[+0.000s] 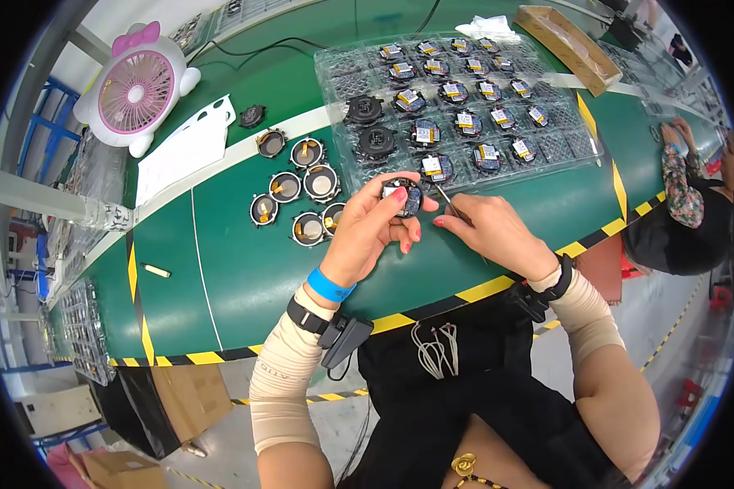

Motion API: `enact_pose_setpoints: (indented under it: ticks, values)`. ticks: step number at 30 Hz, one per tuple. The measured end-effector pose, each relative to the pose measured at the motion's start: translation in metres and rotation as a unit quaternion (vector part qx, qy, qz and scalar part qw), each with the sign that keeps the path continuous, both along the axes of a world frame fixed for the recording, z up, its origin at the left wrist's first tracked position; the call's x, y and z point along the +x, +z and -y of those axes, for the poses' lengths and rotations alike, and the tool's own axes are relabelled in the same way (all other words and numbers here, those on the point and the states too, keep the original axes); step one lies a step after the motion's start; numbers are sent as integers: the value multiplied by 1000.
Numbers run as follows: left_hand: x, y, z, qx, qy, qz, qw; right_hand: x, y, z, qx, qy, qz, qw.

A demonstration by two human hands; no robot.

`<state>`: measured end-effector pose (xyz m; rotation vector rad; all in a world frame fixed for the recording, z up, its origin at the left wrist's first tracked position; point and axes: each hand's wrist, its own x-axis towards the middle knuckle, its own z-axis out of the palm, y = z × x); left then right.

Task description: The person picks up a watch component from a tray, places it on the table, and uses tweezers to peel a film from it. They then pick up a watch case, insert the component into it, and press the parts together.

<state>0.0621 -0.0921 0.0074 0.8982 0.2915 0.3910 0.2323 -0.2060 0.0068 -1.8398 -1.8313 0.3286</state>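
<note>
My left hand [365, 232] is closed around a small round watch module [410, 200], its circuit board with a white label turned up between thumb and fingers. Thin metal tweezers [447, 196] are pinched in my right hand [501, 231], their tip pointing toward the tray, just right of the module. In front of my hands lies a clear plastic tray [564, 148] with rows of similar labelled round modules [487, 156]. Two black round housings [376, 143] rest at its left side. Left of my left hand several ring-shaped watch cases [320, 182] lie on the green mat, some showing orange flex strips.
A pink and white fan [136, 90] and a white cut-out sheet [183, 155] are at the far left. An open cardboard box [568, 49] and a white cloth [488, 29] lie at the back. Striped tape [485, 289] edges the bench. Another person [685, 212] sits at right.
</note>
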Motion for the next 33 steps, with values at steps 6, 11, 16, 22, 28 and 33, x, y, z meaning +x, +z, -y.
enact_pose_setpoints:
  ticks: [6,11,16,22,28,33]
  values:
    - [0,0,1,31,4,-19,999,1,24,0,15,-106,-201,974]
    - [0,-1,3,44,-6,-28,999,-5,38,-1,284,-28,-458,842]
    - [2,-1,6,96,-19,-65,993,-5,40,2,246,22,-433,867]
    - [3,0,9,164,-42,-86,982,0,37,2,205,40,-340,917]
    - [2,0,9,189,-61,-94,976,-2,48,1,142,3,-377,915]
    - [0,2,10,220,-95,-88,967,6,56,-3,57,-16,-506,860]
